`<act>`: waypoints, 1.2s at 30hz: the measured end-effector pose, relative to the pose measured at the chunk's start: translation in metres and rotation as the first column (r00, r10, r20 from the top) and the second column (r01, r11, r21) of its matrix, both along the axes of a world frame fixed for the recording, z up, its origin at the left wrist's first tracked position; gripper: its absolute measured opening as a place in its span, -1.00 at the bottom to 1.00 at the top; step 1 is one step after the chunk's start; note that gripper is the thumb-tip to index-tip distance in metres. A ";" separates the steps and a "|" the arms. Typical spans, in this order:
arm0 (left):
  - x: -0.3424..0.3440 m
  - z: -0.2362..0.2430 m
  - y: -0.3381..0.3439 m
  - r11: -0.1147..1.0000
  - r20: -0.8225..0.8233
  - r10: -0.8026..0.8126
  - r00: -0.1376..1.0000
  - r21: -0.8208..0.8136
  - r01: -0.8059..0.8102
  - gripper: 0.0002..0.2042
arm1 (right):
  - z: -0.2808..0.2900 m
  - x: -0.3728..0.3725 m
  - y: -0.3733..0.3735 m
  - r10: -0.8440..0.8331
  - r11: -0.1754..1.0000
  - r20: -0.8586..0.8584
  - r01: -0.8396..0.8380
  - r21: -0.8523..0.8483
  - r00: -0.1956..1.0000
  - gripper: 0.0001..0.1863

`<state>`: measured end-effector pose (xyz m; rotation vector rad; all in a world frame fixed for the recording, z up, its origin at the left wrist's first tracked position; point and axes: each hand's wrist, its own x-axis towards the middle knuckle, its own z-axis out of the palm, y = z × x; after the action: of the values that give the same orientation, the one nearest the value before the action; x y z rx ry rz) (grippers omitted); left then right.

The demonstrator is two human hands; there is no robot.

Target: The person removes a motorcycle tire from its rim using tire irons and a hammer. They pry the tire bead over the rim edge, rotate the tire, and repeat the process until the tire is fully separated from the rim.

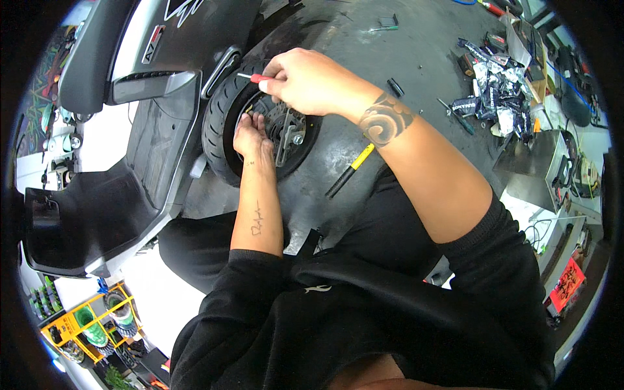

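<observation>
My right hand (pixel 300 79) is over the top of a scooter wheel, its fingers closed on a small red-handled screwdriver (pixel 260 78). The screwdriver's thin metal shaft points left, above the black tyre (pixel 213 133). Lower down, my left hand (pixel 252 136) reaches inside the wheel rim with palm up and fingers curled together. Something small and yellowish shows at its fingertips, too small to name. Beside that hand are the brake disc (pixel 279 117) and a metal bracket with a bolt (pixel 297 139). My right hand covers part of the wheel's upper edge.
The grey and black scooter body (pixel 146 130) stands at the left. A yellow and black handle (pixel 351 170) lies on the floor right of the wheel, near a black cylinder (pixel 395 87). Crumpled packaging (pixel 494 97) is piled at the right, beside a metal box (pixel 536 166).
</observation>
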<state>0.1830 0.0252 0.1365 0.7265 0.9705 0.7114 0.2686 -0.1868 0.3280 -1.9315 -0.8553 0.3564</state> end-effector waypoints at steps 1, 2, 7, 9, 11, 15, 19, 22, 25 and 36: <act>0.000 0.001 -0.001 1.000 -0.012 -0.015 1.000 0.003 0.015 -0.85 | -0.001 0.000 -0.001 0.001 1.000 0.005 -0.001 0.000 1.000 -0.64; 0.000 0.002 -0.001 1.000 -0.021 -0.024 0.999 0.003 0.024 -0.85 | -0.001 0.000 -0.003 0.000 1.000 -0.013 0.000 -0.004 1.000 -0.63; 0.000 0.007 -0.012 0.998 -0.021 0.018 1.000 0.054 -0.017 -0.82 | 0.003 -0.003 -0.015 0.070 0.995 -0.176 -0.080 -0.052 0.982 -0.63; 0.002 0.008 -0.019 0.997 -0.015 0.050 0.999 0.062 -0.049 -0.81 | 0.008 -0.007 -0.020 0.048 0.996 -0.235 -0.065 -0.066 0.971 -0.62; 0.002 0.010 -0.027 0.990 -0.014 0.112 0.994 0.087 -0.110 -0.80 | 0.014 -0.014 -0.026 0.049 0.994 -0.264 -0.073 -0.082 0.963 -0.60; -0.001 0.016 -0.037 0.983 0.018 0.153 0.988 0.096 -0.154 -0.79 | 0.021 -0.030 -0.028 0.009 0.983 -0.302 -0.063 -0.171 0.953 -0.59; -0.008 0.020 -0.038 0.985 0.074 0.170 0.983 0.027 -0.172 -0.80 | 0.019 -0.042 -0.019 -0.028 0.973 -0.356 -0.056 -0.223 0.934 -0.57; -0.007 0.021 -0.036 0.986 0.088 0.164 0.983 -0.008 -0.164 -0.80 | 0.011 -0.047 -0.009 -0.057 0.960 -0.387 -0.055 -0.273 0.920 -0.61; -0.006 0.022 -0.034 0.986 0.081 0.167 0.983 -0.040 -0.164 -0.80 | 0.001 -0.047 0.002 -0.058 0.947 -0.402 -0.077 -0.311 0.914 -0.65; -0.006 0.030 -0.031 0.990 -0.015 0.114 0.993 -0.077 -0.115 -0.79 | -0.018 -0.046 0.018 -0.028 0.910 -0.376 -0.132 -0.394 0.926 -0.66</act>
<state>0.1770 -0.0055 0.1663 0.6101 1.0501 0.7659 0.2230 -0.1686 0.3102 -2.1248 -0.6092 0.9747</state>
